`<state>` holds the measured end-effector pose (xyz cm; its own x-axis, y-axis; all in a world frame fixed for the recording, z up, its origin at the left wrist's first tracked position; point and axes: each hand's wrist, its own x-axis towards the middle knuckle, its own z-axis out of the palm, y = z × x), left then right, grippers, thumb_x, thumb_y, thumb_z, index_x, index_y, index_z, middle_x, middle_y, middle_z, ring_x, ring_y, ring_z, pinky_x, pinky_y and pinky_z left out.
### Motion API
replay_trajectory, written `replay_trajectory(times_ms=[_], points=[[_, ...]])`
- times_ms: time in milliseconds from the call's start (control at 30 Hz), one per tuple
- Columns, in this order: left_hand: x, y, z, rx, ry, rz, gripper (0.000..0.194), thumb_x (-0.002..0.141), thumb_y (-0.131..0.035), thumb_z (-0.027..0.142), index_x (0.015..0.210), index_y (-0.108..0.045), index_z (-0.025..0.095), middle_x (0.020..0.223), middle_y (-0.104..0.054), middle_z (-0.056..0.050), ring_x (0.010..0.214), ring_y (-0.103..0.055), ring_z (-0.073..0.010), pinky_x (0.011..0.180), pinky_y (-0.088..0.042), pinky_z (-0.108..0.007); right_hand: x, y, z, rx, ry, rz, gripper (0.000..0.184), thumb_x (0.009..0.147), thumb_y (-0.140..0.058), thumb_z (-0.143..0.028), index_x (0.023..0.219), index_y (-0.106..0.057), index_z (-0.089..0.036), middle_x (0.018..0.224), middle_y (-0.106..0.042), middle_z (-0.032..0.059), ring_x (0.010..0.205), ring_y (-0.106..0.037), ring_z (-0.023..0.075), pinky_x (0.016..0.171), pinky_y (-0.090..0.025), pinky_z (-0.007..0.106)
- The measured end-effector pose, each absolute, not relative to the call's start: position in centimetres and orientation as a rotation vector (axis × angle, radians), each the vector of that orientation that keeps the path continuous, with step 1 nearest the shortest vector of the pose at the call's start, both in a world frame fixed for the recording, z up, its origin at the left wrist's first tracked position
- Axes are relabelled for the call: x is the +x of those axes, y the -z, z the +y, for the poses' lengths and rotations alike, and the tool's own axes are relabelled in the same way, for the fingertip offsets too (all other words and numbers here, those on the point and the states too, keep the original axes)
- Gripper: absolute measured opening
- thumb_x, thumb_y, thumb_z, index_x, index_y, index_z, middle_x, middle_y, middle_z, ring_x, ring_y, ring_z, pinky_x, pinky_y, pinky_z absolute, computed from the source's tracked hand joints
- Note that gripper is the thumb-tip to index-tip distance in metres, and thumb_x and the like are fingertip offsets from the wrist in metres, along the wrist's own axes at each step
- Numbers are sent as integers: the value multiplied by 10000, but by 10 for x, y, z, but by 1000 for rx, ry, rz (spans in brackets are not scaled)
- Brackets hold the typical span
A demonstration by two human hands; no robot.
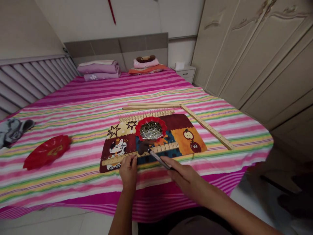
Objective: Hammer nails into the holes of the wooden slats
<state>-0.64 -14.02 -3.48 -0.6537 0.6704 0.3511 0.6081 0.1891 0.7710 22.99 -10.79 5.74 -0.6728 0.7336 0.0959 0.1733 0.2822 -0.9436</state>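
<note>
My right hand grips the handle of a hammer. Its dark head is over a wooden strip that lies across a patterned mat. Nails stand upright along the right part of that strip. At the strip's near edge, left of the hammer head, my left hand is closed in a pinch; what its fingertips hold is too small to make out. Just beyond the strip sits a red scalloped bowl filled with loose nails.
Behind the bowl lies another wooden strip studded with nails. Bare wooden strips lie farther back and to the right. A red tray and grey cloth are at the left. Striped bedding covers the bed.
</note>
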Motion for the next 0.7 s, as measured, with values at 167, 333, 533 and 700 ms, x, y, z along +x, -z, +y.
replay_trajectory(times_ms=[167,333,533,700], points=[[-6,38,-141,1317,-1519,2344,155,793,-515,327,737,-623,232,787,-633,-41,809,-566,-194,770,-413,-306,198,-64,-107,-608,-1191,-2284,502,925,-368,-170,1415,-397,-277,1230,-647,86,1091,-607,236,899,-482,405],[-5,40,-141,1379,-1473,2365,148,801,-499,285,698,-591,231,753,-607,-42,785,-549,-193,745,-406,-301,190,-61,-102,-667,-1142,-2415,528,916,-380,-146,1428,-381,-278,1232,-652,91,1088,-618,257,900,-489,441],[-2,43,-138,1396,-1512,2359,156,803,-492,309,731,-600,221,777,-623,-46,800,-562,-184,774,-428,-305,210,-61,-106,-716,-1184,-2274,460,929,-391,-205,1382,-459,-250,1231,-648,85,1059,-618,222,896,-484,384],[-13,37,-153,1195,-1559,2444,291,751,-519,420,890,-639,195,845,-633,-56,780,-573,-186,765,-461,-327,255,-45,-106,-1058,-1321,-1844,487,891,-458,-333,1358,-510,-203,661,-636,5,516,-540,128,507,-457,243]])
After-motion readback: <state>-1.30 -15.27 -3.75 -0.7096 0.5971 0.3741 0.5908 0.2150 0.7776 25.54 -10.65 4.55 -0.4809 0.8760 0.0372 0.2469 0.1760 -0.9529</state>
